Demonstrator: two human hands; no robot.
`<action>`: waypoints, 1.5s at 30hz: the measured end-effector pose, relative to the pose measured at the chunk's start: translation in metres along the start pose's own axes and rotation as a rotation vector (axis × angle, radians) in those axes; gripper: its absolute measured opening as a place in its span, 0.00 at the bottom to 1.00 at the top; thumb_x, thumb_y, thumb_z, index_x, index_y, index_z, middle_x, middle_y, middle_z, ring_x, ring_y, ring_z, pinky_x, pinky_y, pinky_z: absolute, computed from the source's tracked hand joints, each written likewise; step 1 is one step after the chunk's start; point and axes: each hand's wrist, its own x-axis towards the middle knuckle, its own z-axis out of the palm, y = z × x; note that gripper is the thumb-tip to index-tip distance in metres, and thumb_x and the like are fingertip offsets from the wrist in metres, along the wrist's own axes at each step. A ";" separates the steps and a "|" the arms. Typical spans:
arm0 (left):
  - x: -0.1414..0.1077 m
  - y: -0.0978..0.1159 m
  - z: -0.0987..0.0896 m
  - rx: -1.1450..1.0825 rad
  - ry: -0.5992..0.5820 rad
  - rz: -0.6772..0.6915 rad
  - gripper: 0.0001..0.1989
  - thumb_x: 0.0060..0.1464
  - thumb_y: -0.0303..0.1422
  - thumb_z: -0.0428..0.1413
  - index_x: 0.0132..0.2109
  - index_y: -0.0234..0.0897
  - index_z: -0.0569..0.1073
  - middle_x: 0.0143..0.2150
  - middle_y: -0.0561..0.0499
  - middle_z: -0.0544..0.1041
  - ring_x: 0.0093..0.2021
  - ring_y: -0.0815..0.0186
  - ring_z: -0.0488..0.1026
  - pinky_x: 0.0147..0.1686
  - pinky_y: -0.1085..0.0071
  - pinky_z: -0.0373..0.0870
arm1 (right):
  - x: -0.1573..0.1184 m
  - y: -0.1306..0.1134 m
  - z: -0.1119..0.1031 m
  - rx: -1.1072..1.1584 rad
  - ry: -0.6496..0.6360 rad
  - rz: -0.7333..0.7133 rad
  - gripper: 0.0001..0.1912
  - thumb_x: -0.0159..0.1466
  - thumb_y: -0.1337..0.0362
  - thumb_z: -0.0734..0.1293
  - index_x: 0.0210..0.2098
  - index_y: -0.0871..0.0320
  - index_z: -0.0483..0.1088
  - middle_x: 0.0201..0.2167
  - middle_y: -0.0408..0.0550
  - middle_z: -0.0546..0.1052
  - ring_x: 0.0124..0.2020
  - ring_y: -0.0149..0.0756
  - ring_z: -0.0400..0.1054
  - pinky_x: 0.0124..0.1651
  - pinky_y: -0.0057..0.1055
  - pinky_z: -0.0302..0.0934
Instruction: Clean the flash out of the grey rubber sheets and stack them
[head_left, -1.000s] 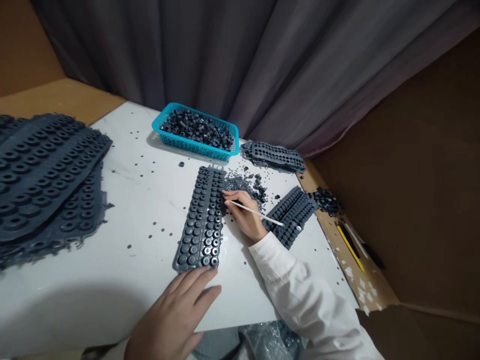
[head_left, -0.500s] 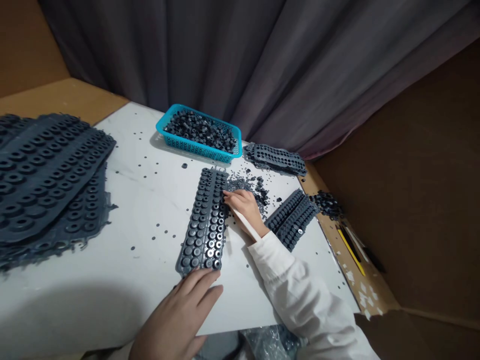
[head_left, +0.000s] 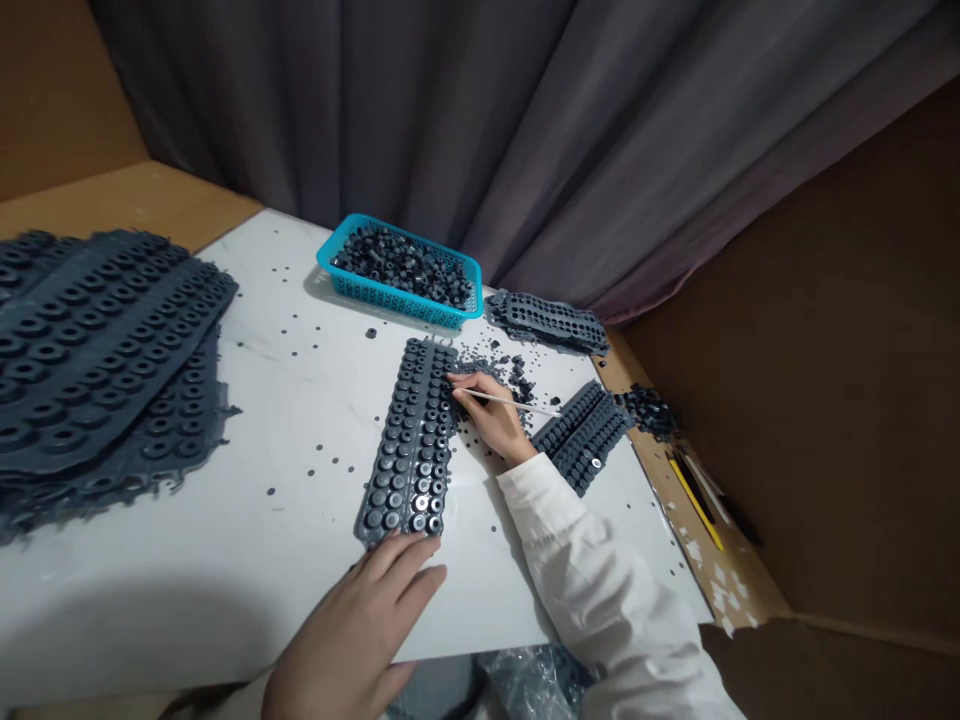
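A dark grey rubber sheet (head_left: 409,440) with rows of round, ring-like studs lies lengthwise on the white tabletop. My left hand (head_left: 360,610) rests its outstretched fingertips on the near end of this sheet. At the sheet's right edge, toward its far end, my right hand (head_left: 491,415) pinches a slim white stick-like tool (head_left: 525,405). The tool's back end points right; its tip is hidden at my fingers. Beside that hand lies a scatter of small dark bits (head_left: 517,372) and tiny discs.
A blue basket (head_left: 397,297) full of small dark rubber pieces stands at the back. Large studded sheets (head_left: 112,360) are stacked at left. Right are a perforated strip stack (head_left: 551,322), more studded strips (head_left: 589,435), a dark pile (head_left: 651,412) and a yellow-handled tool (head_left: 697,500).
My right hand has turned, so the white tool now shows thin and points right instead of lying along the wrist. My left hand stays at the sheet's near end. The view shifted slightly.
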 end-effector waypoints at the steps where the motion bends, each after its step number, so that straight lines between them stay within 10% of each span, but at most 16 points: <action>1: 0.000 0.000 -0.001 -0.003 0.002 0.001 0.33 0.41 0.21 0.54 0.56 0.46 0.65 0.62 0.53 0.63 0.61 0.56 0.59 0.55 0.63 0.65 | 0.000 0.001 0.001 0.011 -0.012 0.000 0.07 0.65 0.60 0.62 0.34 0.56 0.68 0.40 0.49 0.78 0.47 0.39 0.71 0.49 0.37 0.63; 38: -0.002 -0.002 0.005 -0.002 0.048 0.022 0.32 0.42 0.22 0.54 0.57 0.47 0.65 0.63 0.54 0.62 0.60 0.56 0.60 0.54 0.60 0.66 | 0.026 0.012 0.003 -0.412 0.241 0.035 0.13 0.66 0.61 0.56 0.32 0.57 0.69 0.25 0.46 0.72 0.29 0.37 0.66 0.36 0.31 0.58; 45: -0.013 -0.019 -0.005 -0.015 0.363 0.057 0.22 0.52 0.27 0.54 0.54 0.45 0.65 0.56 0.51 0.67 0.57 0.59 0.62 0.54 0.64 0.65 | 0.014 -0.009 -0.023 -0.243 0.377 0.126 0.12 0.65 0.57 0.59 0.34 0.57 0.67 0.26 0.46 0.75 0.26 0.36 0.69 0.34 0.31 0.61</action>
